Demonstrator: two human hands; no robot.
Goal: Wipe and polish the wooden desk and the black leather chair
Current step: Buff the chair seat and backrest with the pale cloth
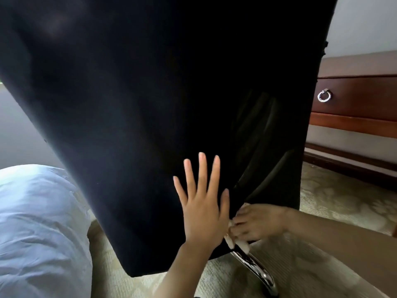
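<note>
While my left hand lies flat, fingers spread, on the chair back filling the view, my right hand clenches a cloth underneath (blurred); pushing could roll it into the desk far right.

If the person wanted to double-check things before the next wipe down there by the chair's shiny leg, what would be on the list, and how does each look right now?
1. Left hand flat on the black chair back, steadying it: ok.
2. Right hand holding a pale cloth: ok, though blurred.
3. Cloth touching the chrome leg: cannot tell, the hand hides it.
4. Chair clear of the wooden desk: ok, a gap shows.
5. Cloth clean enough: cannot tell.
</note>
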